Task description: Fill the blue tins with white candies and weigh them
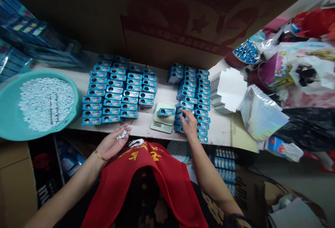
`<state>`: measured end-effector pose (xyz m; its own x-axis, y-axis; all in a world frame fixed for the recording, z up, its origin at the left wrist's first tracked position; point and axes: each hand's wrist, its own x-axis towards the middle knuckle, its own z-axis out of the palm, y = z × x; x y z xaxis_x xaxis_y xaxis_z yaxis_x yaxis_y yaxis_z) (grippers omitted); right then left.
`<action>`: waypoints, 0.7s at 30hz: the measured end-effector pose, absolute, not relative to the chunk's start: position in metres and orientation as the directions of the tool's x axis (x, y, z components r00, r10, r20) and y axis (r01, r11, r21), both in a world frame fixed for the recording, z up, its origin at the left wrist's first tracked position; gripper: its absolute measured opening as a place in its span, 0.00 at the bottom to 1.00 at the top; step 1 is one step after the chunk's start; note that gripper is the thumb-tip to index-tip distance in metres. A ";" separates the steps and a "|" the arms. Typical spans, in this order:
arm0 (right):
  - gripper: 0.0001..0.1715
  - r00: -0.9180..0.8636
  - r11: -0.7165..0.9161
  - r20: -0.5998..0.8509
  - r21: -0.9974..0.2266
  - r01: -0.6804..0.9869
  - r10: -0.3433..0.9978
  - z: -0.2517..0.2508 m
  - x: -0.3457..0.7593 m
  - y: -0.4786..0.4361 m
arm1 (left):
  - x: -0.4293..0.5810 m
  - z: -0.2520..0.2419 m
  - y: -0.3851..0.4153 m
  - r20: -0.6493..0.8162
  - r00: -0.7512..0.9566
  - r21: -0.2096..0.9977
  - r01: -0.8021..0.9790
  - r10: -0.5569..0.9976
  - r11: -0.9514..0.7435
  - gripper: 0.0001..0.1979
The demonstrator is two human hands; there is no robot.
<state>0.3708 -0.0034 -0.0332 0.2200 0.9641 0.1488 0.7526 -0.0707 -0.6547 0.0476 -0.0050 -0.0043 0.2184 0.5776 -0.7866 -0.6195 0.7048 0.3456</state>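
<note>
Head view: a person's left hand [112, 140] rests palm up just off the front edge of a pale worktop [143, 119], fingers loosely curled and apart beneath a small heap of bluish-white oval pellets [121, 135]; the cupped shape presumably keeps them from rolling off. The right hand [190, 126] reaches over the front edge, fingers bent at the glossy blue, dark-windowed cartons of the right-hand block [202, 101]; from here I cannot tell whether they grip one or merely touch it.

Between the hands, near the front edge, sits a pale green flat scale [162, 127], a single blue narrow carton [167, 112] on its plate; the spot seems chosen for easy reach from either side. At the left end stands a turquoise round plastic basin [10, 116] of loose bluish-white pellets [39, 98], its depth likely stopping any spill.

The count: two hands, one scale, one carton on it, one basin; four columns of cartons in the left-hand block [112, 96], two long columns and a short third in the right, packed too closely at the back for a sure total; pellets too many to number, those in the palm too small.
</note>
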 end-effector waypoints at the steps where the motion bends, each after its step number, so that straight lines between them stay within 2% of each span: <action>1: 0.17 0.207 -0.072 0.136 -0.647 0.759 0.969 -0.034 0.371 -0.003 | 0.049 -0.004 -0.005 -0.789 0.211 0.346 -0.624 0.577 0.701 0.12; 9: 0.28 0.071 -0.042 0.018 -0.655 0.754 0.997 -0.047 0.369 0.006 | 0.056 -0.006 -0.004 -0.824 0.235 0.274 -0.630 0.515 0.726 0.09; 13: 0.30 0.025 -0.022 -0.004 -0.623 0.782 1.000 -0.052 0.367 0.013 | 0.058 -0.009 -0.005 -0.831 0.238 0.243 -0.658 0.503 0.713 0.09; 21: 0.21 -0.223 0.163 -0.054 -0.519 0.839 0.973 -0.042 0.340 0.020 | 0.049 -0.011 -0.016 -0.837 0.208 0.239 -0.695 0.507 0.678 0.09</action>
<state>0.3402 0.0200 -0.0418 -0.2226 0.9734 -0.0541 0.8390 0.1630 -0.5192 0.0495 -0.0164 -0.0109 0.2075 0.5069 -0.8366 -0.6949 0.6783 0.2386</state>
